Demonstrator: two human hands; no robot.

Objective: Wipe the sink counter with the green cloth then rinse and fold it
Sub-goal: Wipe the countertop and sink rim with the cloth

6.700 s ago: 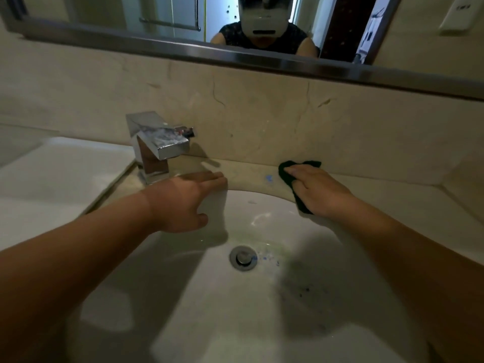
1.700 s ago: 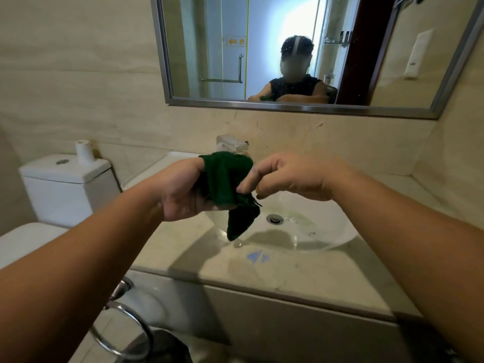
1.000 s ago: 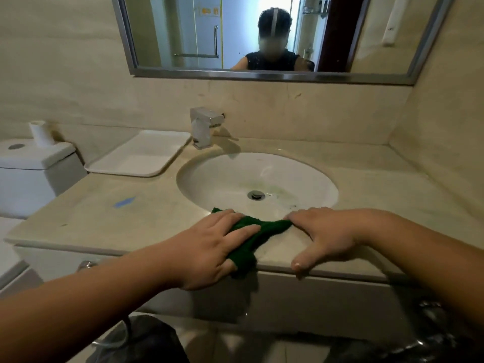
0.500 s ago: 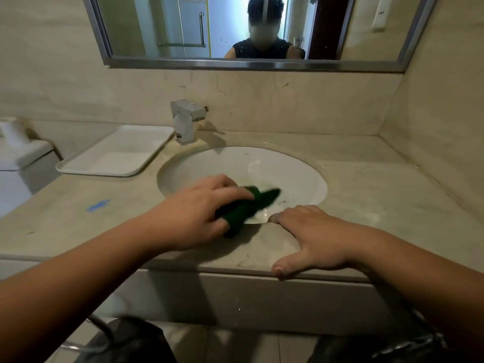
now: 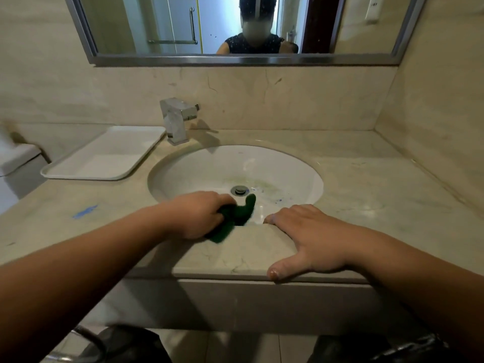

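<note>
My left hand point(image 5: 199, 213) grips the bunched dark green cloth point(image 5: 234, 218) at the near rim of the round white sink point(image 5: 293, 174). One end of the cloth sticks up over the basin edge, near the drain point(image 5: 238, 190). The rest is pressed on the beige stone counter point(image 5: 366, 195). My right hand point(image 5: 306, 237) lies flat on the counter's front strip with fingers spread. Its fingertips reach the sink rim and its thumb hangs over the front edge. It holds nothing.
A square chrome faucet point(image 5: 176, 120) stands behind the sink on the left. A white tray point(image 5: 104, 155) lies at the counter's left end beside a toilet tank point(image 5: 15, 163). A blue mark point(image 5: 85, 211) shows on the counter. A mirror point(image 5: 243, 30) hangs above; a side wall closes the right.
My left hand has slid the cloth along the front rim of the sink, and the cloth's tip now pokes over the basin. My right hand stays planted on the counter edge.
</note>
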